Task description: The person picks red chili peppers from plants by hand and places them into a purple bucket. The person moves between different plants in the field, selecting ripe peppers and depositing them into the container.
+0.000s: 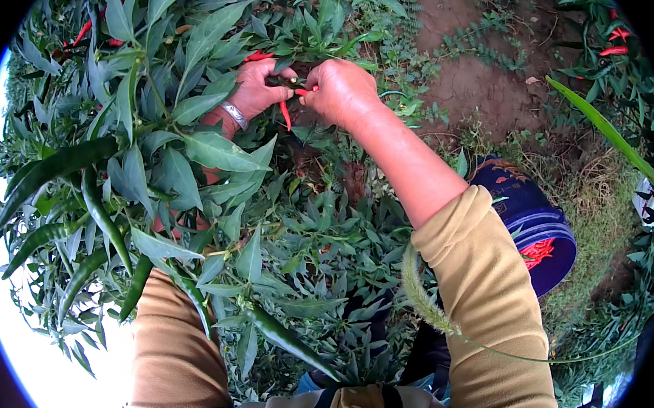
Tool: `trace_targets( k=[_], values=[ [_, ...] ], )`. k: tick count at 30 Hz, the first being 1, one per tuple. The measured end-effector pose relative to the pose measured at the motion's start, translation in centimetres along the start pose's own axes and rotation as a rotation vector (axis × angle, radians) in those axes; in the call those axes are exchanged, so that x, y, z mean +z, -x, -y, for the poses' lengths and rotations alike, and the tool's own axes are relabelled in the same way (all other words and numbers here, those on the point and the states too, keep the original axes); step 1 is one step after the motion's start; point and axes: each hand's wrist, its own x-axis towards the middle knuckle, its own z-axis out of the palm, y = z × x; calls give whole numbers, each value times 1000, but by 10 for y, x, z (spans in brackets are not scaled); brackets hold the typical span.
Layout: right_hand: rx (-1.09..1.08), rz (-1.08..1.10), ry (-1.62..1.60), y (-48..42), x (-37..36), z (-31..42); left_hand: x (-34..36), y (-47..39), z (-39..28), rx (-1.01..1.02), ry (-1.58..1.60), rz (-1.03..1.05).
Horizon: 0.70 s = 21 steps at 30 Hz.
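Observation:
My left hand is at a chili plant, its thumb and fingers curled around a stem among the leaves, with a silver bracelet at the wrist. Close beside it, my right hand has its fingers closed on a red chili pepper, which is mostly hidden by them. A second red chili pepper hangs just below my left fingertips; whether it is held or still on the stem I cannot tell. Another red chili lies among leaves above my left hand. Long green chilies hang in the left foreground.
To the right, a dark blue bucket leans on its side with red chilies inside. Bare soil runs between the rows. More pepper plants with red chilies stand at the upper right. A grass seed head crosses my right sleeve.

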Motion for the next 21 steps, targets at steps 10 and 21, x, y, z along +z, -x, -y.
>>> trace_targets(
  k=[10, 21],
  values=[
    [140, -88, -54, -11, 14, -3, 29, -14, 7, 46, -329, -191],
    [110, 63, -421, -13, 27, -9, 1, -1, -10, -316, 329, -102]
  ],
)
